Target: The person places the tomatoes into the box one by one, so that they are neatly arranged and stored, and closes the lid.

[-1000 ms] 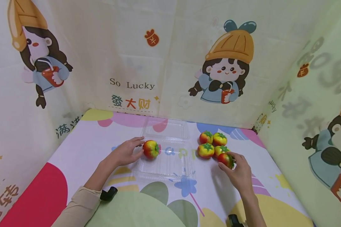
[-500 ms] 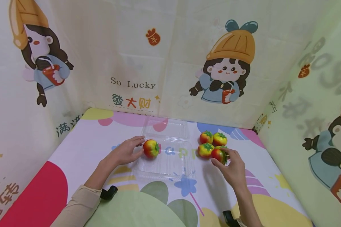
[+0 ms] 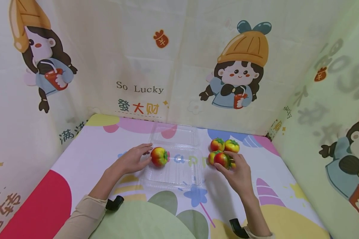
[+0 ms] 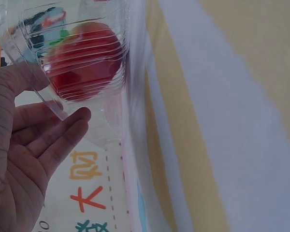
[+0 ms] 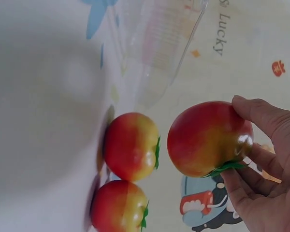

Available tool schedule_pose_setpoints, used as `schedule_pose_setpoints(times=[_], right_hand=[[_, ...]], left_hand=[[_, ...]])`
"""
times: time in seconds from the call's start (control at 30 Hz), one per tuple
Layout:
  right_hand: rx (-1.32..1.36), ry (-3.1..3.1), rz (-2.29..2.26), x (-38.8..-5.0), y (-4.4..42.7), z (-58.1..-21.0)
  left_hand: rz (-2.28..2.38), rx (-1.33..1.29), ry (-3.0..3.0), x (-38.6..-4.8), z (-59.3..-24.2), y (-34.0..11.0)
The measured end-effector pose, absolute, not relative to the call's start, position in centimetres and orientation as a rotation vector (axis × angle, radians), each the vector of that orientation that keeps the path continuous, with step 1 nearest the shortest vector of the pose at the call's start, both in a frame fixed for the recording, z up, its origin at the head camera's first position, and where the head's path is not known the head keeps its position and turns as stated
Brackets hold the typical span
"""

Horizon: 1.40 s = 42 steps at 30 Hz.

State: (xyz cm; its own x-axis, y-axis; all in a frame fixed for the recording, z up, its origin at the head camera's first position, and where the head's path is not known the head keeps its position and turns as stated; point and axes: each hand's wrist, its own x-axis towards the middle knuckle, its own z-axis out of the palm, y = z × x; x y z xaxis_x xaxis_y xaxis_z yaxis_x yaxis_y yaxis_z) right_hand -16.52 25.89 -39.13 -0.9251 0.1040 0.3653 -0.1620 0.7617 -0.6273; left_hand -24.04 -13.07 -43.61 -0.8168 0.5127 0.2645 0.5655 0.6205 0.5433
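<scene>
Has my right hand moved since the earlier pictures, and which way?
Yes. In the head view, the right hand has moved left, toward the clear container, which has stayed in place.

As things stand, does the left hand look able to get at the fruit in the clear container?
Probably yes: the left hand is at the left edge of the clear container, close beside the fruit, and with the lid folded back, nothing seems to cover the fruit from above.

You hold a red-yellow fruit (image 3: 221,160), green-leaved, right of the clear container (image 3: 179,176). Beneath it, your white tablecloth (image 3: 95,151) is multicolour-patterned.
</scene>
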Motion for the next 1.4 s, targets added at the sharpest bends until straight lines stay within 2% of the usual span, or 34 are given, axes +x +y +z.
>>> schedule_pose_setpoints(times=[0.7, 1.4], right_hand=[[0.173, -2.568, 0.972, -17.0, 21.8, -37.9], [0.295, -2.579, 1.051, -17.0, 18.8, -38.4]], left_hand=[[-0.928, -0.929, -2.754, -24.1, -43.7, -13.1], [-0.941, -0.940, -2.759, -24.1, -43.4, -13.1]])
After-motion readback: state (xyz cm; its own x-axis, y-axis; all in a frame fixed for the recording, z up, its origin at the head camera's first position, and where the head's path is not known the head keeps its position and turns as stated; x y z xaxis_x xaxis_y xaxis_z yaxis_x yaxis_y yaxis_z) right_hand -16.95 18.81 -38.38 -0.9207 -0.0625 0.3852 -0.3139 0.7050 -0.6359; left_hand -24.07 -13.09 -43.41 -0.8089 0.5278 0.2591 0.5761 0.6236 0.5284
